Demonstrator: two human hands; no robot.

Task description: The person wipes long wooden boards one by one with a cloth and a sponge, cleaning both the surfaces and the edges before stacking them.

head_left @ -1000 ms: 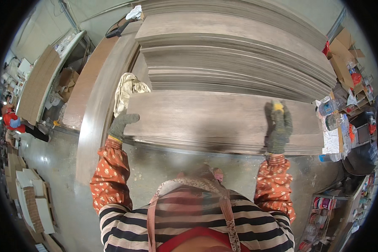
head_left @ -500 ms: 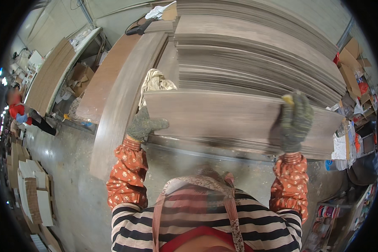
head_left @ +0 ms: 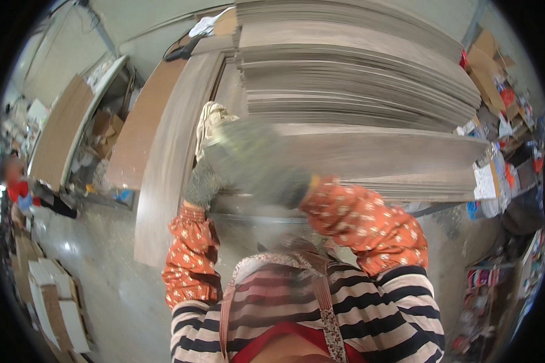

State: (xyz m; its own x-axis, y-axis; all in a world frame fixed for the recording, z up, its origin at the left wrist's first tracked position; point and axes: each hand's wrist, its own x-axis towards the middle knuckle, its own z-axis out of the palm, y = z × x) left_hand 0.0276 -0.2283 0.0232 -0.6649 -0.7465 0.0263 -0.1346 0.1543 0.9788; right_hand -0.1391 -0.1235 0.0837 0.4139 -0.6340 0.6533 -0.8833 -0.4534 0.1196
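Note:
A long grey-brown wood-grain plank (head_left: 381, 148) lies crosswise before me on a stack of similar planks (head_left: 430, 189). My left hand (head_left: 203, 184), in a grey-green knitted glove, is at the plank's left end; its fingers are hidden behind the other hand. Stretched across to the left, my gloved right hand (head_left: 251, 160) is smeared by motion over that same end, so its fingers do not show clearly. Just beyond the hands lies a crumpled cream rag (head_left: 209, 118). Whether the right hand touches it, I cannot tell.
Tall stacks of planks (head_left: 357, 75) stand behind the work. Another long board (head_left: 163, 151) runs along my left, beside a brown-topped table (head_left: 142, 121). Cardboard boxes (head_left: 487, 72) and clutter are at right. A person in red (head_left: 18, 189) stands far left.
My right hand has swept left from the plank's right part to its left end, near the rag. My left hand stays at that end. The view has shifted slightly.

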